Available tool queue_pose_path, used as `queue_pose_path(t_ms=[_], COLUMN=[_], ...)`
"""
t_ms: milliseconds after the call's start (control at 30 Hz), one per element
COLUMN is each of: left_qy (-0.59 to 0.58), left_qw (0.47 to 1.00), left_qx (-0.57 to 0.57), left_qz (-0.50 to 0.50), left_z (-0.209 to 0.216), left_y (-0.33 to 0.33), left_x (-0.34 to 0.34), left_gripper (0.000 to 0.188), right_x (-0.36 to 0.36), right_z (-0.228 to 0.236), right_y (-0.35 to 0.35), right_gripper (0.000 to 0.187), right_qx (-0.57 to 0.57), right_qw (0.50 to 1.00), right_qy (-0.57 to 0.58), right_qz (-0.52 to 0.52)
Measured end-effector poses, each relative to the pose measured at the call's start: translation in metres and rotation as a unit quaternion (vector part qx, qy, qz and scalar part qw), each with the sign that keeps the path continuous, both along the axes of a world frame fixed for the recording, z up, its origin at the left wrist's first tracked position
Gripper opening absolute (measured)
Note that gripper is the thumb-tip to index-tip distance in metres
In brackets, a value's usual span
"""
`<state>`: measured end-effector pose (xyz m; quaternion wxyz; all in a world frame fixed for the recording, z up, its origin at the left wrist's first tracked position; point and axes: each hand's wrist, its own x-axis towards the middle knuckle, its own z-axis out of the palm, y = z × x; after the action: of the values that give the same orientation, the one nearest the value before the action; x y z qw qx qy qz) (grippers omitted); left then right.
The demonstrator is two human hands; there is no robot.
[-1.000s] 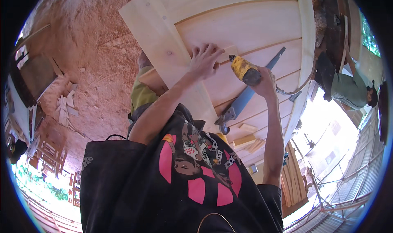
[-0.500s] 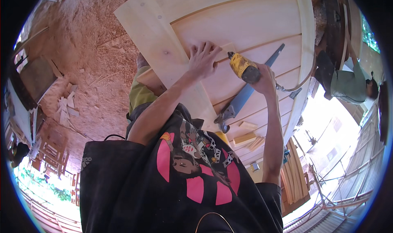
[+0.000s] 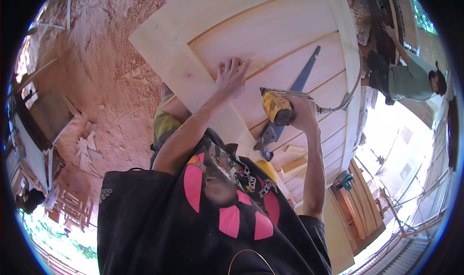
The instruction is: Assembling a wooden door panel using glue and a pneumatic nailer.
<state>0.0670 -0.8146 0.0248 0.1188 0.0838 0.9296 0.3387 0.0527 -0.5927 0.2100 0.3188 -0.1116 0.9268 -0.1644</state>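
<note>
Your right hand (image 3: 304, 114) is closed around the yellow nail gun (image 3: 276, 108), which sits over the right-hand part of the panelled wooden door (image 3: 166, 45), its narrow end toward your left hand (image 3: 229, 82). How much height it has above the wood you cannot tell from this view.

Your left hand rests at the inner edge of the door's left border, fingers spread and bent, beside a small pale wood strip (image 3: 256, 64); whether that grip pinches the strip cannot be told. A gap separates the two hands, with only door surface between them.

The widest room to move is beyond your left fingers, where a smooth panel (image 3: 270, 21) stretches to the far border. Room is tighter on your right: the blue-bladed handsaw (image 3: 305, 74) lies slantwise across the door beneath the nail gun, its tip pointing away from you and its handle near your shirt (image 3: 217, 226). Wood offcuts (image 3: 294, 166) lie to the right of that handle, just beside your right forearm (image 3: 315, 171).

The air hose (image 3: 333, 109) leaves your right hand and curves up along the door's right edge. Past the left edge, your left forearm (image 3: 186, 142) reaches in above the sawdust-covered floor (image 3: 106, 67).
</note>
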Motion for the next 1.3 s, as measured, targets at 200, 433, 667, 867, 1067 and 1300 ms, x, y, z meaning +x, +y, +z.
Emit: queue_pose_path(t_ms=[200,433,667,867,1067,1300], left_qy=[0.018,0.005,0.027,-0.027,-0.035,-0.041], left_qw=[0.999,0.997,0.996,0.997,0.996,0.994], left_qx=[-0.024,-0.073,-0.081,-0.068,-0.052,-0.026], left_qz=[-0.023,0.002,0.019,-0.023,-0.068,-0.097], left_z=[0.001,0.004,0.004,0.033,0.009,0.005], left_y=[0.008,0.02,0.023,0.017,0.004,0.012], left_x=[-0.002,0.002,-0.012,-0.026,-0.033,-0.062], left_gripper=[0.07,0.074,0.079,0.08,0.074,0.061], right_x=[0.038,0.069,0.062,0.065,0.086,0.092], right_z=[0.016,0.007,0.009,-0.002,-0.037,-0.028], right_y=[0.011,0.025,0.024,0.028,0.025,0.023], right_gripper=[0.051,0.043,0.045,0.047,0.032,0.026], right_qx=[0.011,-0.039,-0.045,-0.005,0.022,0.017], right_qw=[0.999,0.998,0.998,0.999,0.999,0.998], right_qy=[-0.023,0.038,0.033,0.039,0.004,0.048], right_qz=[-0.03,-0.017,-0.018,0.016,0.037,0.037])
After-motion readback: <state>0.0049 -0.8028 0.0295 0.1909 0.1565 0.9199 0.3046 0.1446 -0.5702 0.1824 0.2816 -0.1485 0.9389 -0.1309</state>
